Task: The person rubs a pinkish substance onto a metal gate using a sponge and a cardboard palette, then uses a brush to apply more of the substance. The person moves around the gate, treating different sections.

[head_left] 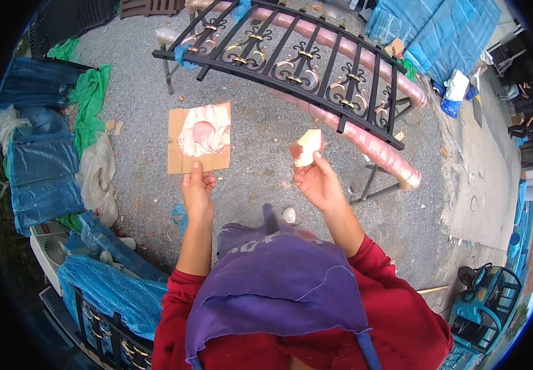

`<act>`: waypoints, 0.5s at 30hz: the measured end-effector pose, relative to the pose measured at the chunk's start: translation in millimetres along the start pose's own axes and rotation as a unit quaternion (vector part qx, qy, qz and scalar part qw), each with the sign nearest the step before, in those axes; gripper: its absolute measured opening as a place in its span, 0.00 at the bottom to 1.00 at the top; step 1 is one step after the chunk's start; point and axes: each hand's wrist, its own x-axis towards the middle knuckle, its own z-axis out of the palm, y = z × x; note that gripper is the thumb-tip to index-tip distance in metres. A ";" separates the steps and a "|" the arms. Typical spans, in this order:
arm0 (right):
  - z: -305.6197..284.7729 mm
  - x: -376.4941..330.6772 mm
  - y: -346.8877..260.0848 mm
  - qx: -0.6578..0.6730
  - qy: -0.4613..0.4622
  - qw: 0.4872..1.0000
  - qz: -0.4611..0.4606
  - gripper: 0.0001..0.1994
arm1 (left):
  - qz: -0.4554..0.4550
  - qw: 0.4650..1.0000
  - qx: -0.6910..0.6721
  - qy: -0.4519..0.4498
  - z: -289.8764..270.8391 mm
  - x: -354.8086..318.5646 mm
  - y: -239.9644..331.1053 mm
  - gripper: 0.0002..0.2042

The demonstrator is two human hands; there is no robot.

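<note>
My left hand [198,194] is closed on the lower edge of a flat piece of brown cardboard [176,151], thumb on top. On the cardboard lies a crumpled pale pink sheet [216,120] with a round pink smear [203,132] at its middle. Between the thumb and fingers of my right hand [321,185] is a small pale yellow piece with reddish-brown patches [308,147]; its exact kind is unclear. Both hands are held apart in front of me, above the grey ground. Beyond them stands a black metal railing panel [303,54] with scrollwork and gold-coloured collars.
Pink-wrapped bars [371,148] on metal trestle legs [377,192] support the railing. Blue-wrapped bundles [44,169] and green plastic [90,105] line the left side. Another blue-wrapped stack [433,37] stands far right. A teal wheeled machine [485,302] sits at lower right.
</note>
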 end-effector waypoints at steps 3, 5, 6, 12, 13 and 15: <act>-11.9 -19.8 -29.7 0.018 0.030 0.999 -0.037 0.15 | -0.015 0.999 0.024 -0.043 42.4 -12.0 -14.6 0.12; -26.8 -35.0 -51.3 0.029 0.038 0.997 -0.056 0.15 | -0.022 0.997 0.036 -0.070 67.1 -17.6 -27.0 0.12; -37.4 -42.2 -58.7 0.027 0.048 0.997 -0.061 0.16 | -0.021 0.996 0.037 -0.079 74.2 -18.6 -33.3 0.12; -111.0 -99.2 -110.5 0.016 0.110 0.986 -0.124 0.17 | -0.043 0.991 0.061 -0.110 146.7 -35.3 -74.5 0.12; -120.0 -108.5 -121.0 0.019 0.133 0.981 -0.138 0.17 | -0.047 0.989 0.067 -0.120 159.6 -37.1 -81.2 0.12; -141.5 -125.9 -133.6 0.029 0.165 0.971 -0.171 0.17 | -0.063 0.985 0.073 -0.141 179.3 -40.0 -94.6 0.12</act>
